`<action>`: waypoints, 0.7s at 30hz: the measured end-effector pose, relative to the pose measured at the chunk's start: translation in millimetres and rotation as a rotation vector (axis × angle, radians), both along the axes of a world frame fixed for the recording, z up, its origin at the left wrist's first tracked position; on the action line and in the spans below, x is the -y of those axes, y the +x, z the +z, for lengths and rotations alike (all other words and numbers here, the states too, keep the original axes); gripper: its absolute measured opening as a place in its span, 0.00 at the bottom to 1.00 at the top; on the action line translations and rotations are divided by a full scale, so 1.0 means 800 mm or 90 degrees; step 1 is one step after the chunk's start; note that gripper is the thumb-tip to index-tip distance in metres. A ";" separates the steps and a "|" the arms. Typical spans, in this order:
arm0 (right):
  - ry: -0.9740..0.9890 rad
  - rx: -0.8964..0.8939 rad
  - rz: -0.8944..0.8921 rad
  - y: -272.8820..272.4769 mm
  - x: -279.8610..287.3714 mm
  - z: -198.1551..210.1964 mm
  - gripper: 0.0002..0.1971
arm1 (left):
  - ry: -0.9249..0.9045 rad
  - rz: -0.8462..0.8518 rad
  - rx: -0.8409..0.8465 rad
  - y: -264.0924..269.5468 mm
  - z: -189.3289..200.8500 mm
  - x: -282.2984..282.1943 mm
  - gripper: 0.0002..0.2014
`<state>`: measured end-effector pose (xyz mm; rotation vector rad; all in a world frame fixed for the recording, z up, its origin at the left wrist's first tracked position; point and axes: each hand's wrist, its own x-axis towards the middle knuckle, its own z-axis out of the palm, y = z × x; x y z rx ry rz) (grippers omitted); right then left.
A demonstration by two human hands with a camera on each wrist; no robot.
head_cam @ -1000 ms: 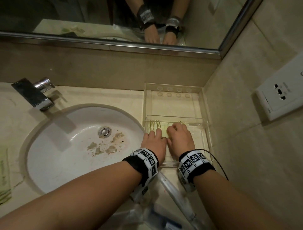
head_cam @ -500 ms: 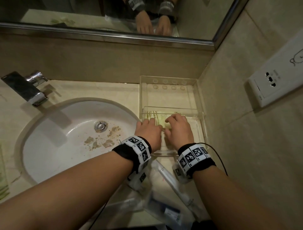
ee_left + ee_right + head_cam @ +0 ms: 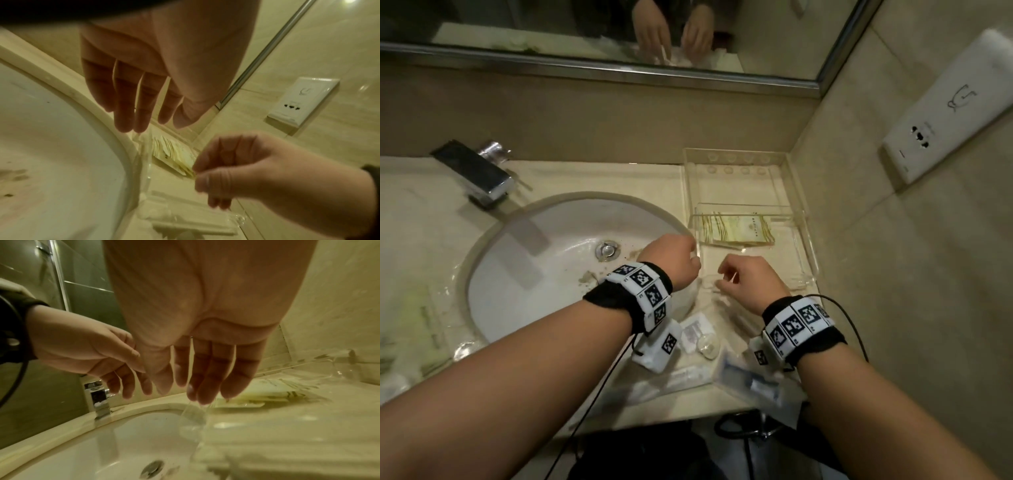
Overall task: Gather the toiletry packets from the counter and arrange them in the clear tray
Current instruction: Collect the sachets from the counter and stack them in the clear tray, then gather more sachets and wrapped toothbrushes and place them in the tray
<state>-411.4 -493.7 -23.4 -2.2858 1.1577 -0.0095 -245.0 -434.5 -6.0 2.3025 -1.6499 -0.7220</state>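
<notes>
Both hands hang empty over the near end of the clear tray (image 3: pixel 799 212). The left hand (image 3: pixel 671 260) has its grip apart, fingers hanging relaxed over the tray's sink-side wall. The right hand (image 3: pixel 748 279) has its grip loosely curled on nothing, above the tray's near section.

A stack of pale green packets (image 3: pixel 738 230) lies flat in the tray's middle compartment. Further clear-wrapped packets (image 3: pixel 748 377) lie on the surface (image 3: pixel 592 174) near its front edge, below the wrists, outside the tray.

Risks, as judged: the remaining packets lie close to the front edge, and a wrist or the trailing cable (image 3: pixel 854 329) could sweep them off. The sink (image 3: pixel 534 274) adjoins the tray, so a slippery wrapper lifted carelessly could drop into the soiled bowl. Knocking the light tray could disturb the stack.

Printing shows on the top green packet, too small to read. The wall socket plate (image 3: pixel 945 113) bears a line-drawn symbol only.
</notes>
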 end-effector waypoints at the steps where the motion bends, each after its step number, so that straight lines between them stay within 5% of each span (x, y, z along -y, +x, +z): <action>1: 0.024 -0.021 -0.001 0.001 -0.013 -0.002 0.07 | 0.002 0.009 -0.016 0.006 0.000 -0.012 0.18; 10: 0.079 -0.064 0.043 0.052 -0.110 -0.018 0.07 | 0.041 0.112 -0.121 0.050 -0.026 -0.127 0.18; 21: 0.048 -0.044 0.259 0.240 -0.198 -0.009 0.09 | 0.007 0.365 -0.165 0.176 -0.024 -0.263 0.16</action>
